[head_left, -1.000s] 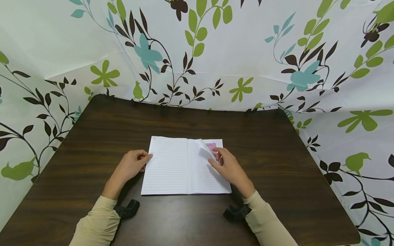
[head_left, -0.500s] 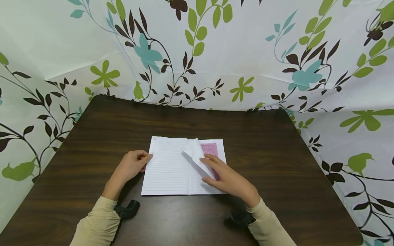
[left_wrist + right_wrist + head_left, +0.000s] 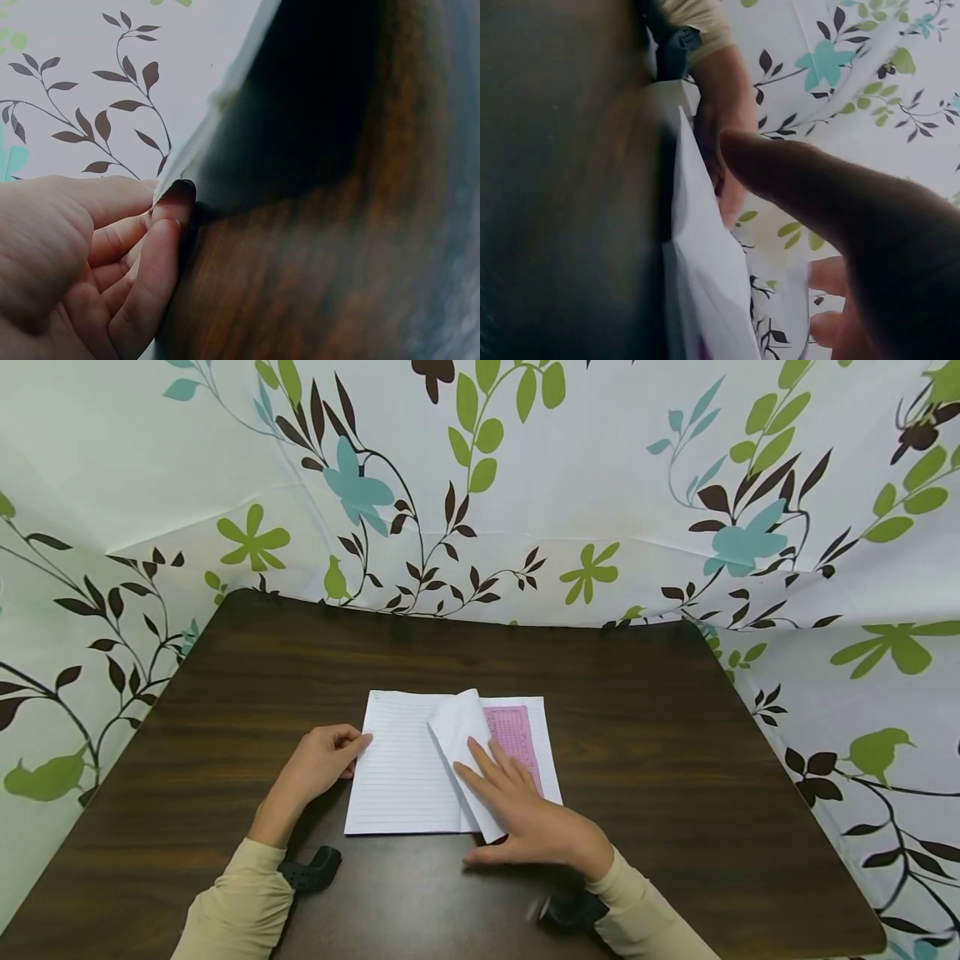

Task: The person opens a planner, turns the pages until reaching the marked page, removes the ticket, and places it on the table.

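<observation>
An open notebook (image 3: 408, 768) with ruled white pages lies on the dark wooden table. My left hand (image 3: 318, 764) pinches its left edge between thumb and fingers; in the left wrist view the left hand (image 3: 112, 255) grips the sheet's edge from both sides. A right-hand leaf (image 3: 457, 731) is lifted and folded over to the left. Spread fingers of my right hand (image 3: 525, 814) press against that leaf, thumb near the notebook's front edge. Beneath the leaf shows a pink printed panel (image 3: 513, 735) on a white page. In the right wrist view the leaf (image 3: 705, 255) stands bent up beside the thumb.
The brown table (image 3: 637, 718) extends widely around the notebook. A white curtain (image 3: 525, 510) with leaf and flower prints hangs behind it and at both sides. Black wrist mounts (image 3: 311, 870) sit at both sleeves.
My right hand has moved left and nearer the front edge, its fingers spreading, and the leaf has swung leftward, uncovering more of the pink panel. The left hand has stayed in place.
</observation>
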Demonstrator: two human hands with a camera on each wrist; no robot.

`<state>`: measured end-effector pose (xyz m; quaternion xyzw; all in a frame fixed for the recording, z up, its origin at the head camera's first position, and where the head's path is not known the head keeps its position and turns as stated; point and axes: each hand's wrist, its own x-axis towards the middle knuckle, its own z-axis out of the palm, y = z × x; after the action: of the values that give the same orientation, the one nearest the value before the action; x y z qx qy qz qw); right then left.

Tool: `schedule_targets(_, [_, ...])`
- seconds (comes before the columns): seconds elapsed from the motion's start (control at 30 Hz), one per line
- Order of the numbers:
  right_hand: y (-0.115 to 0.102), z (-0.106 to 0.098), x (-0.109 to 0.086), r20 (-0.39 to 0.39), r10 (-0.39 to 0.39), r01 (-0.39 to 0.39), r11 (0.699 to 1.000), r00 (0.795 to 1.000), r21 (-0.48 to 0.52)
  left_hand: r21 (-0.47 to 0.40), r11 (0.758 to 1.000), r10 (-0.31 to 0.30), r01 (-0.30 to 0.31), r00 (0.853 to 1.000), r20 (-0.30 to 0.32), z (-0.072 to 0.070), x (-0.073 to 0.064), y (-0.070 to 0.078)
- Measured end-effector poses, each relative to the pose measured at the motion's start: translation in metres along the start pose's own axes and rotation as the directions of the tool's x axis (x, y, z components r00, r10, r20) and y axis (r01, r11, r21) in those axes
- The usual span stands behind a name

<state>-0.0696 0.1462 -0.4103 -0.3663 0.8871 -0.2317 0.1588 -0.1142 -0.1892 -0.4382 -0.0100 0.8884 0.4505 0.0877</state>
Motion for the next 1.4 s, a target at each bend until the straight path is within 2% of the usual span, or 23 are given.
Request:
schedule_targets(0.17, [-0.003,0.010,0.003,-0.066,-0.069,0.063,0.993,0.995,-0.098,-0.017,1.000,0.010,-0.009,1.000,0.011,0.001,0.001,0.000])
schedule_targets(0.3, [-0.003,0.018,0.006,-0.164,-0.162,0.135,0.977,0.973,-0.162,-0.018,1.000,0.012,-0.012,1.000,0.011,0.002,0.001,0.001])
schedule_targets(0.4, [-0.003,0.024,0.009,-0.204,-0.197,0.164,0.972,0.959,-0.171,-0.011,1.000,0.012,-0.012,1.000,0.009,0.002,0.001,0.002])
schedule_targets(0.5, [-0.003,0.029,0.012,-0.219,-0.208,0.177,0.973,0.953,-0.150,-0.004,1.000,0.011,-0.011,1.000,0.013,0.002,0.001,0.003])
schedule_targets(0.67, [-0.004,0.035,0.017,-0.209,-0.223,0.200,0.972,0.952,-0.124,-0.017,0.999,0.028,-0.028,1.000,0.014,0.000,0.001,0.002])
schedule_targets(0.93, [-0.006,0.041,0.026,-0.155,-0.243,0.218,0.963,0.958,-0.161,-0.069,0.997,0.021,-0.021,1.000,-0.001,-0.001,-0.003,-0.001])
schedule_targets(1.23, [-0.006,0.046,0.032,-0.089,-0.203,0.190,0.973,0.975,-0.133,-0.029,0.999,0.024,-0.024,1.000,-0.012,-0.001,-0.001,-0.002])
schedule_targets(1.4, [-0.005,0.046,0.033,-0.080,-0.189,0.178,0.976,0.979,-0.129,0.004,1.000,0.025,-0.025,1.000,-0.019,0.000,0.000,-0.001])
